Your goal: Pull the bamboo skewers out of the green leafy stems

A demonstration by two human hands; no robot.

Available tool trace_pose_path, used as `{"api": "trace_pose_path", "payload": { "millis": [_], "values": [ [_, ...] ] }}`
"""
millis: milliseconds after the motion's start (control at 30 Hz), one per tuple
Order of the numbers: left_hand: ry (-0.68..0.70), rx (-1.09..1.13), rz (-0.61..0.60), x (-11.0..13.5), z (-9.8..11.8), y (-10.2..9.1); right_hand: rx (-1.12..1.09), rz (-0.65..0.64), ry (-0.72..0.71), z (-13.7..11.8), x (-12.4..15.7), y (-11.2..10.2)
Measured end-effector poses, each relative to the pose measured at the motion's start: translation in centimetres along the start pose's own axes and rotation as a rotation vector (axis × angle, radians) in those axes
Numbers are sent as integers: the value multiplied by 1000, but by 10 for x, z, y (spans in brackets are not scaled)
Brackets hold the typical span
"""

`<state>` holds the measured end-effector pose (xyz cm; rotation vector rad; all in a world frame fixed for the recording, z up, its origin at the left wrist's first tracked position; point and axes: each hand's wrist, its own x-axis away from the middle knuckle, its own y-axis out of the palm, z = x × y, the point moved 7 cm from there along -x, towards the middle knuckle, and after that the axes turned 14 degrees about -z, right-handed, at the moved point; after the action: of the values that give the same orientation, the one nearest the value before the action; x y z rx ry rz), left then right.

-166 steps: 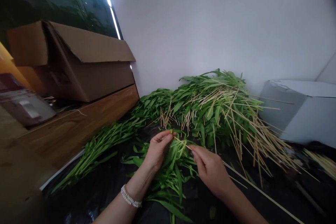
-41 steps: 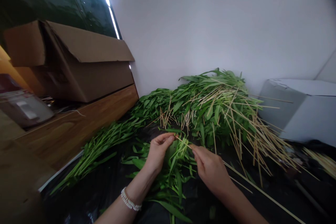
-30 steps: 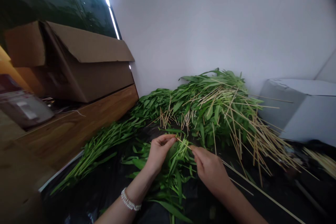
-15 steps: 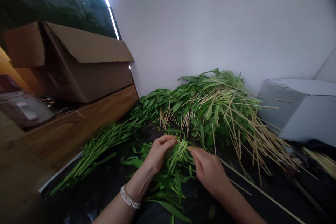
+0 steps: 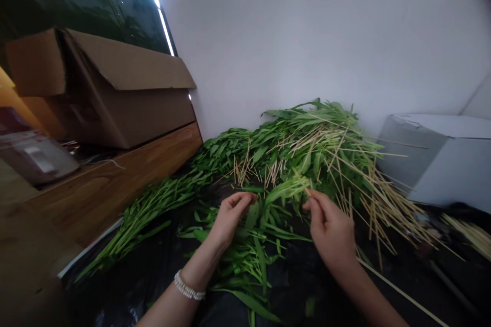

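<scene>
My right hand (image 5: 333, 227) pinches a thin bamboo skewer (image 5: 399, 291), whose long end runs out behind it to the lower right. At its front end hangs a small bunch of green stems and leaves (image 5: 291, 187), pale at the tip by my fingers. My left hand (image 5: 232, 214) has thumb and forefinger pressed together, left of that bunch and apart from my right hand; whatever is between those fingertips is too small to make out. Below both hands, loose cut greens (image 5: 245, 260) lie on a black plastic sheet (image 5: 303, 291).
A large heap of leafy greens (image 5: 264, 138) lies against the white wall, with many bamboo skewers (image 5: 387, 214) sticking out to the right. Long-stemmed greens (image 5: 141, 222) lie at left. An open cardboard box (image 5: 149, 112) sits on a wooden ledge (image 5: 126, 184). A white box (image 5: 452, 163) stands at right.
My right hand has moved right and slightly up, carrying the skewer and the bunch of greens away from my left hand. The left hand has stayed nearly in place.
</scene>
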<state>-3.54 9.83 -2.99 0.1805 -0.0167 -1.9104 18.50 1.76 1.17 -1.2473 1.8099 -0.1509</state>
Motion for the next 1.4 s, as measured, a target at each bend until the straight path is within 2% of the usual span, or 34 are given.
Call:
{"api": "trace_pose_path", "payload": {
  "millis": [100, 333, 400, 500, 600, 667, 767, 900, 1033, 1133, 1400],
  "values": [
    [7, -192, -50, -1, 4, 2, 4, 98, 62, 6, -3, -14],
    [22, -703, -483, 7, 2, 24, 4, 40, 41, 3, -3, -7],
    [34, -886, -522, 9, -1, 25, 1, 34, 26, 2, -3, -6],
    [77, -1043, -489, 9, -2, 27, -5, 13, 10, 0, -4, -4],
    [139, -881, -435, 7, 5, 30, -35, -11, 9, -2, -3, -3],
    [166, -683, -313, 3, 15, 24, -68, -42, 12, -2, -2, -2],
    [112, -385, -102, 0, 18, 6, -117, -110, -6, -5, -1, 2],
    [49, -38, 14, -1, 8, -8, -163, -215, -86, -14, 0, 11],
    [24, 148, 45, -2, -2, -12, -158, -348, -157, -21, 3, 28],
    [19, 165, 31, -2, -3, -8, -115, -431, -174, -22, 7, 40],
    [0, 153, -29, 1, -3, 2, -54, -480, -139, -17, 11, 53]
  ]
}}
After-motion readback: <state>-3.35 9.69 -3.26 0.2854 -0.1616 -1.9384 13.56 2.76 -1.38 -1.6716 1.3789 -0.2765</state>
